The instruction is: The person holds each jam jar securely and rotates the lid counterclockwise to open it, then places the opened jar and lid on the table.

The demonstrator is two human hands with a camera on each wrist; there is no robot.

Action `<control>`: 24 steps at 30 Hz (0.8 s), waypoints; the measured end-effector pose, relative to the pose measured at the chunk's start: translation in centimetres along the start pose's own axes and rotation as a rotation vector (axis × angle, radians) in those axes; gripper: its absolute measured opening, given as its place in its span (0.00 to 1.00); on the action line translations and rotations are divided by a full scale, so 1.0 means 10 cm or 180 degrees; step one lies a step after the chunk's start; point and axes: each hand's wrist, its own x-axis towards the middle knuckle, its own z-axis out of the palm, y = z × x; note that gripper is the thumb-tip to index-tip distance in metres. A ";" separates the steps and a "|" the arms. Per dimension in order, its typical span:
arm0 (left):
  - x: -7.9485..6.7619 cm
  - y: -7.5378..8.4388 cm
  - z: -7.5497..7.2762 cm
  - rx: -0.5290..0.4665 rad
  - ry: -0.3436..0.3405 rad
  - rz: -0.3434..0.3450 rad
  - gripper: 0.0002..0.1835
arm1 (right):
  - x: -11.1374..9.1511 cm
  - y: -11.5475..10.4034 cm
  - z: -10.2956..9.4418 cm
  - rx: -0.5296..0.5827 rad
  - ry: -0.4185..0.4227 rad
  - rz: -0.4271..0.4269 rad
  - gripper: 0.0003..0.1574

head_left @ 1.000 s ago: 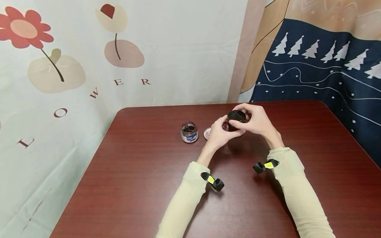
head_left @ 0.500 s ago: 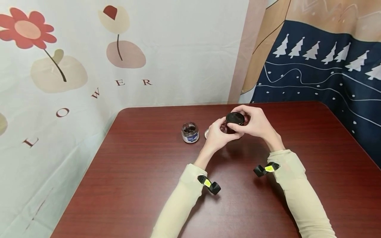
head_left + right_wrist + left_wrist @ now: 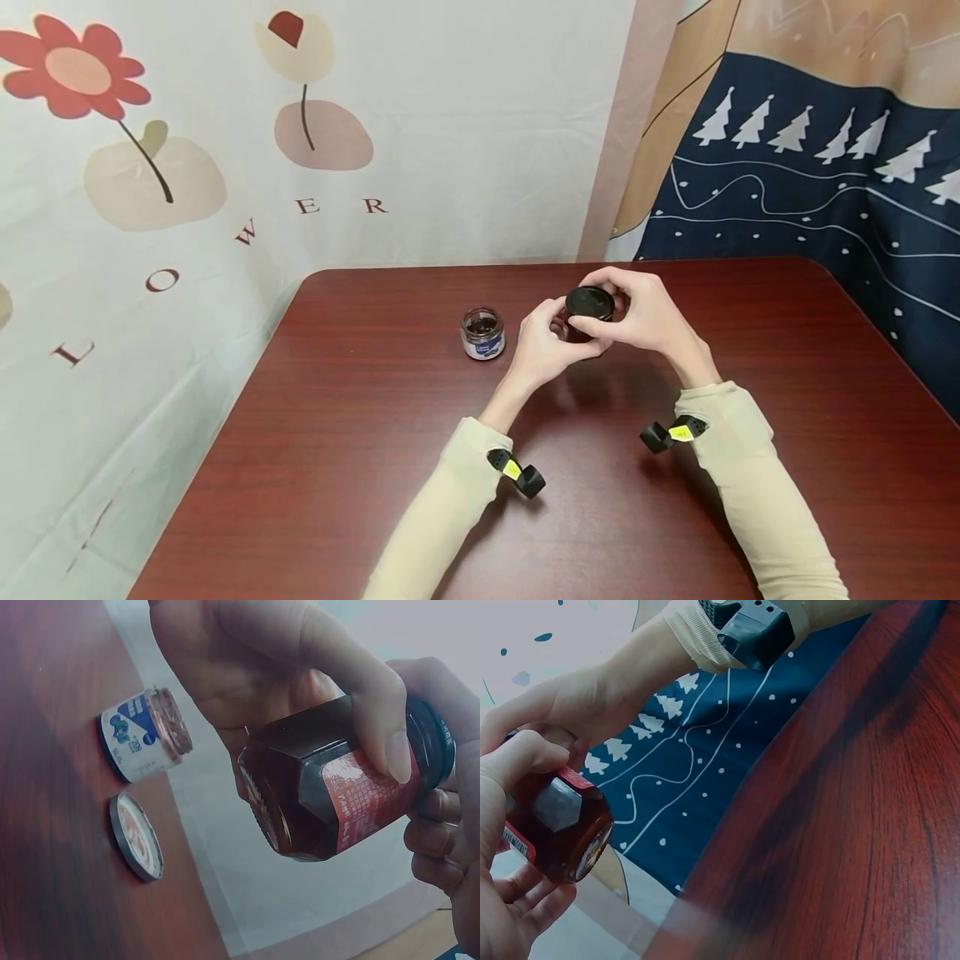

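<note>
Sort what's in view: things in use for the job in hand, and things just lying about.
In use:
left hand
right hand
red-labelled jar
its black lid

Apparently just lying about:
open blue-and-white-labelled jar
loose lid beside it

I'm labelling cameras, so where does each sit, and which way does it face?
Head: on the head, facing forward and down at the table; left hand, right hand, sleeves show.
Left wrist: on that wrist, facing the held jar; both hands, right sleeve show.
Right wrist: on that wrist, facing the held jar; both hands show.
Head and right wrist share the open jar.
</note>
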 end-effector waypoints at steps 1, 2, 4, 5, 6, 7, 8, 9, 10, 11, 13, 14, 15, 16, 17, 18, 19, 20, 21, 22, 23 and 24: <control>-0.01 0.00 -0.01 0.0001 0.0006 0.0026 0.22 | 0.00 -0.01 0.00 -0.0005 -0.0005 -0.0016 0.23; -0.01 0.01 -0.01 0.0006 0.0014 0.0049 0.22 | 0.00 -0.02 0.00 -0.0004 -0.0014 -0.0027 0.24; -0.02 0.01 -0.02 0.0023 0.0032 0.0076 0.22 | 0.00 -0.05 0.00 -0.0017 -0.0029 -0.0056 0.24; -0.03 0.02 -0.03 0.0027 0.0039 0.0085 0.22 | 0.00 -0.05 0.00 -0.0032 -0.0030 -0.0072 0.24; -0.03 0.02 -0.04 0.0017 0.0044 0.0093 0.22 | 0.00 -0.06 0.01 -0.0043 -0.0035 -0.0089 0.24; -0.04 0.02 -0.04 0.0005 0.0046 0.0098 0.22 | 0.00 -0.07 0.01 -0.0052 -0.0039 -0.0102 0.24; -0.04 0.02 -0.05 -0.0010 0.0049 0.0100 0.22 | 0.00 -0.07 0.01 -0.0061 -0.0045 -0.0113 0.25; -0.05 0.03 -0.05 -0.0023 0.0054 0.0104 0.23 | 0.00 -0.08 0.02 -0.0076 -0.0048 -0.0123 0.25; -0.05 0.03 -0.06 -0.0030 0.0059 0.0110 0.22 | 0.00 -0.09 0.02 -0.0085 -0.0054 -0.0131 0.25; -0.06 0.03 -0.06 -0.0043 0.0060 0.0110 0.22 | 0.00 -0.10 0.02 -0.0095 -0.0062 -0.0134 0.25; -0.07 0.04 -0.07 -0.0050 0.0062 0.0108 0.22 | 0.00 -0.12 0.02 -0.0106 -0.0080 -0.0141 0.25; -0.08 0.05 -0.07 -0.0053 0.0060 0.0100 0.22 | -0.01 -0.12 0.02 -0.0106 -0.0090 -0.0146 0.25; -0.09 0.05 -0.08 -0.0049 0.0062 0.0096 0.22 | -0.01 -0.13 0.02 -0.0103 -0.0103 -0.0150 0.25; -0.10 0.05 -0.08 -0.0043 0.0063 0.0088 0.21 | -0.01 -0.13 0.03 -0.0095 -0.0116 -0.0155 0.26; -0.10 0.06 -0.08 -0.0039 0.0066 0.0080 0.21 | -0.01 -0.13 0.03 -0.0095 -0.0125 -0.0161 0.26; -0.11 0.06 -0.09 -0.0033 0.0073 0.0078 0.21 | -0.01 -0.13 0.04 -0.0092 -0.0132 -0.0167 0.26; -0.12 0.06 -0.09 -0.0023 0.0080 0.0083 0.21 | -0.02 -0.13 0.04 -0.0088 -0.0136 -0.0173 0.26; -0.12 0.07 -0.10 -0.0023 0.0090 0.0089 0.20 | -0.02 -0.14 0.04 -0.0087 -0.0142 -0.0177 0.27; -0.13 0.06 -0.10 -0.0018 0.0098 0.0101 0.20 | -0.02 -0.14 0.04 -0.0094 -0.0147 -0.0183 0.27; -0.13 0.06 -0.11 -0.0007 0.0104 0.0114 0.20 | -0.02 -0.14 0.05 -0.0106 -0.0150 -0.0190 0.27; -0.14 0.06 -0.11 -0.0001 0.0104 0.0126 0.20 | -0.03 -0.15 0.05 -0.0115 -0.0153 -0.0193 0.27; -0.14 0.06 -0.12 0.0011 0.0103 0.0142 0.20 | -0.03 -0.16 0.05 -0.0121 -0.0158 -0.0199 0.28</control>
